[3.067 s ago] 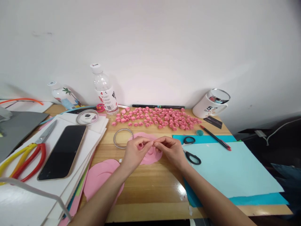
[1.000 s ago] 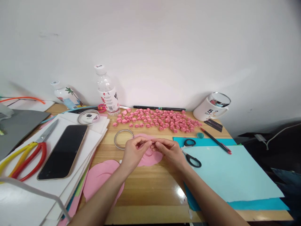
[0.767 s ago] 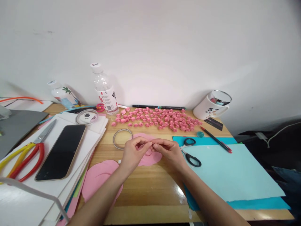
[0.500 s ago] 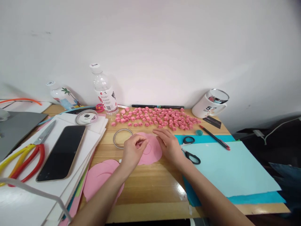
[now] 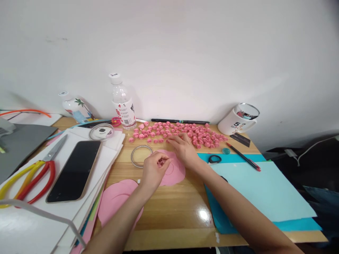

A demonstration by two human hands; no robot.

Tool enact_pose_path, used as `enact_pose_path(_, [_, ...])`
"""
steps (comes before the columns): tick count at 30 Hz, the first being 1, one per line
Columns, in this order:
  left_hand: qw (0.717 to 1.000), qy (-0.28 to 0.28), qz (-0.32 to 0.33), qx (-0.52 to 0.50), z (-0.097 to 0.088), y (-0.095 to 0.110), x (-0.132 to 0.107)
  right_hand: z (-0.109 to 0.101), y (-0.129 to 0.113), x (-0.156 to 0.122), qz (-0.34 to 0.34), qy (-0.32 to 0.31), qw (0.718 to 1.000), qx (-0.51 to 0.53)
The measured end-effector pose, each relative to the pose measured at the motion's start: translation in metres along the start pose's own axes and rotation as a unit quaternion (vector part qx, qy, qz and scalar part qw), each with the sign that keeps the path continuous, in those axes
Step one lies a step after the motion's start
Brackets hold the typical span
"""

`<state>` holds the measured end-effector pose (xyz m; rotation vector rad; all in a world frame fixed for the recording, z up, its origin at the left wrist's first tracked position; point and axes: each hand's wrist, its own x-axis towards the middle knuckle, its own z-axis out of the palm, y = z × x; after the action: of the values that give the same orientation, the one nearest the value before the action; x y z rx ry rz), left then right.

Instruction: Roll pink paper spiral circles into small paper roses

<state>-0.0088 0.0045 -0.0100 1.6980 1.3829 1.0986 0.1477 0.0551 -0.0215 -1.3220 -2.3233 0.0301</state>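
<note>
My left hand point(image 5: 155, 168) is closed in a pinch above a round pink paper piece point(image 5: 174, 174) with a circle drawn on it. Whatever its fingertips hold is too small to make out. Over the far edge of that paper, my right hand point(image 5: 184, 151) reaches with fingers extended to the front of many small rolled pink paper flowers point(image 5: 197, 135). Its fingertips are at one of these flowers, and no grip on it shows. Left of the pink paper lies a roll of tape point(image 5: 132, 158). More pink paper pieces point(image 5: 113, 201) rest partly under my left forearm.
At the left, a phone point(image 5: 74, 173) and red-yellow scissors point(image 5: 47, 162) lie on stacked paper. A water bottle point(image 5: 124, 109) and a mug point(image 5: 233, 123) stand by the wall. Black-handled scissors point(image 5: 215, 159), partly hidden, and a pen point(image 5: 245, 157) lie on blue sheets point(image 5: 265, 190).
My right hand has moved from the pink paper's right edge up and left to the rolled flowers. My left hand stays pinched over the paper. The whole view has shifted slightly.
</note>
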Motion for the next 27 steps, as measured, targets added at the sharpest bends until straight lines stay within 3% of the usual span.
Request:
enact_pose_path(4, [1.000, -0.008, -0.003, 0.007, -0.001, -0.001, 0.000, 0.000, 0.007, 0.012, 0.031, 0.040, 0.998, 0.028])
enact_pose_path(11, [0.998, -0.020, 0.007, 0.060, 0.000, -0.004, -0.001, 0.000, 0.006, 0.027, 0.022, -0.067, 0.994, -0.081])
enact_pose_path(18, [0.998, -0.002, 0.012, 0.055, -0.002, -0.001, 0.001, -0.004, -0.002, 0.025, 0.048, -0.095, 0.992, -0.065])
enact_pose_path(23, [0.999, 0.003, 0.010, 0.050, -0.003, -0.002, 0.001, -0.008, -0.001, 0.021, 0.055, -0.034, 0.994, 0.089])
enact_pose_path(27, [0.999, 0.019, -0.010, 0.037, -0.003, -0.003, 0.001, -0.011, -0.002, 0.009, 0.100, 0.027, 0.952, 0.288])
